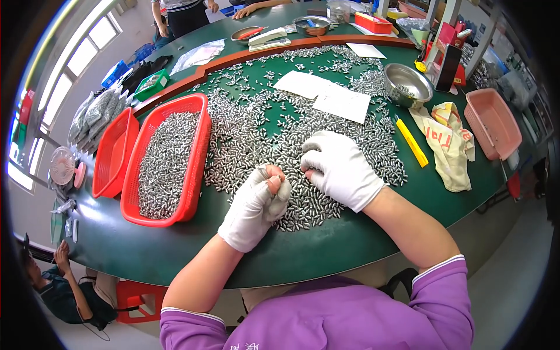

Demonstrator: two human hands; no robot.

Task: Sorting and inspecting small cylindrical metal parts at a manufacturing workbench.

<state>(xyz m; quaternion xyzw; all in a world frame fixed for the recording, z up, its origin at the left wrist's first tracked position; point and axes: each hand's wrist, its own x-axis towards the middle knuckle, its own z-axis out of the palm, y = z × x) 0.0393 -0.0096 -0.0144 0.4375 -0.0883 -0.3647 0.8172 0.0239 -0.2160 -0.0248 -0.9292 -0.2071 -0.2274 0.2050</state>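
Small silvery metal parts [245, 134], short and rounded, lie spread in a wide heap over the green table [175, 251]. My left hand [256, 204], in a white glove with bare thumb and fingertips, is closed above the near side of the heap. Whatever it pinches is too small to make out. My right hand [338, 166], also gloved in white, rests among the metal parts with its fingers curled down, and its fingertips are partly hidden. Left of my hands stands a red plastic basket [202, 146] filled with the same metal parts.
Another red basket [114, 154] stands farther left. To the right lie a yellow cutter knife [412, 143], a cloth [449, 146] and a pink basket [493, 125]. A metal bowl [408, 84] and white papers [344, 102] sit beyond. A wooden strip [233, 58] edges the heap. Other people stand or sit around.
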